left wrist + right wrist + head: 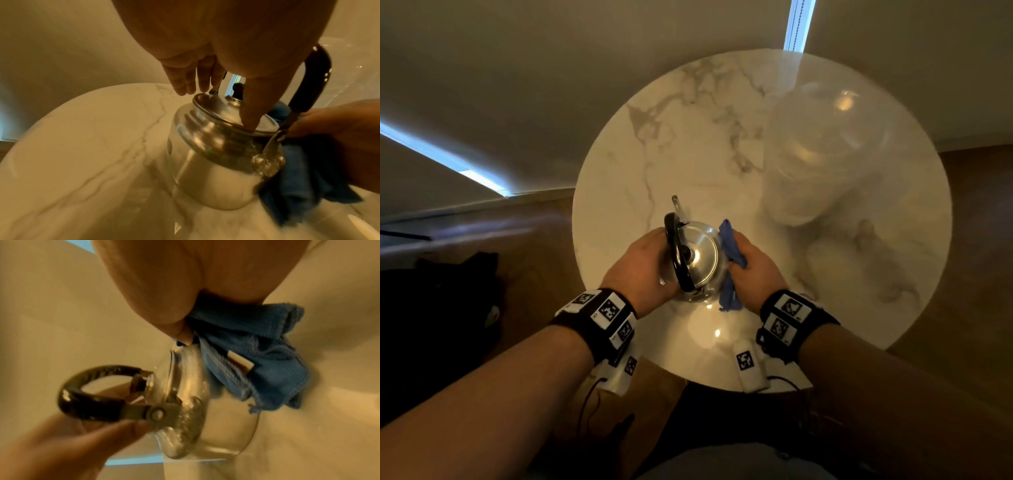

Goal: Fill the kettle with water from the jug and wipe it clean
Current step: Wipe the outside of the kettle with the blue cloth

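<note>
A shiny metal kettle (700, 260) with a black hoop handle (675, 253) stands on the round marble table (688, 137), near its front edge. My left hand (649, 262) steadies it from the left. In the left wrist view the thumb (252, 112) presses on the lid and the straight fingers (191, 81) touch the lid's far rim. My right hand (755, 269) grips a bunched blue cloth (731, 255) and holds it against the kettle's right side (185, 394). The cloth (298, 175) hangs down to the tabletop. A large clear jug (822, 161) appears blurred at the right.
The table's near rim (688, 370) is just in front of my body. Wood floor surrounds the table. A dark bundle (448, 291) lies on the floor to the left. Bare marble lies behind and left of the kettle.
</note>
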The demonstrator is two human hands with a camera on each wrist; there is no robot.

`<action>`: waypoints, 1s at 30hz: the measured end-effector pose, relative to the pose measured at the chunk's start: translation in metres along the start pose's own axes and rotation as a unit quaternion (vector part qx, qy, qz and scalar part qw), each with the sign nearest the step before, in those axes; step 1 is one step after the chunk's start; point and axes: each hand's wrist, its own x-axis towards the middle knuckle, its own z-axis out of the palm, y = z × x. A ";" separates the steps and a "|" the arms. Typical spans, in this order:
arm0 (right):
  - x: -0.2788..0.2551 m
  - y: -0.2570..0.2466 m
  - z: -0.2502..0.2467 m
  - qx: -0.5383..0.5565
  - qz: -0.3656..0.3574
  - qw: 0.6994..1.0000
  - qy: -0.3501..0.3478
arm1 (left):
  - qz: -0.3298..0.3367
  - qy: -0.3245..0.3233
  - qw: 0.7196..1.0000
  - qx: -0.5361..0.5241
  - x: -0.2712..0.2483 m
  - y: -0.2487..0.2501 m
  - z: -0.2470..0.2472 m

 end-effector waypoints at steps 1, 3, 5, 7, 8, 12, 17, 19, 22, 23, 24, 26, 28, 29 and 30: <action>0.002 0.002 0.006 -0.024 -0.014 1.000 -0.010 | 0.002 -0.002 1.000 0.003 0.002 0.001 0.000; 0.001 0.012 0.015 -0.088 -0.047 0.995 -0.019 | -0.004 -0.014 0.999 0.030 0.006 0.002 -0.002; -0.013 0.024 0.023 -0.098 -0.037 0.994 -0.032 | -0.012 -0.030 0.997 0.067 0.007 0.002 -0.003; -0.035 0.039 0.033 -0.064 -0.045 0.996 -0.037 | -0.013 -0.036 0.996 0.085 0.008 0.001 -0.003; -0.046 0.047 0.039 -0.065 -0.059 0.995 -0.037 | -0.013 -0.037 0.995 0.090 0.008 0.000 -0.003; -0.070 0.058 0.054 -0.104 -0.102 0.989 -0.037 | -0.016 -0.035 0.995 0.096 0.008 -0.004 -0.001; -0.033 0.039 0.053 -0.089 -0.050 0.994 0.026 | -0.018 -0.042 0.993 0.105 0.008 -0.003 -0.002; -0.035 0.042 0.059 -0.095 -0.069 0.992 0.039 | -0.019 -0.044 0.993 0.107 0.009 -0.003 -0.002; -0.067 0.056 0.069 -0.139 -0.091 0.986 0.017 | -0.015 -0.040 0.994 0.096 0.009 -0.006 -0.001; -0.076 0.059 0.072 -0.149 -0.092 0.985 -0.001 | -0.015 -0.038 0.995 0.092 0.009 -0.007 -0.001; -0.082 0.063 0.076 -0.147 -0.090 0.985 -0.013 | -0.015 -0.038 0.995 0.089 0.009 -0.007 0.000; -0.074 0.057 0.077 -0.060 -0.056 0.997 0.000 | -0.016 -0.040 0.995 0.086 0.009 -0.008 0.001; -0.058 0.045 0.077 0.050 -0.028 0.998 0.032 | -0.015 -0.043 0.995 0.089 0.009 -0.007 0.002; -0.051 0.041 0.075 0.065 -0.024 0.997 0.043 | -0.015 -0.044 0.995 0.089 0.010 -0.008 0.002; -0.046 0.039 0.073 0.069 -0.025 0.996 0.048 | -0.017 -0.044 0.995 0.090 0.010 -0.008 0.002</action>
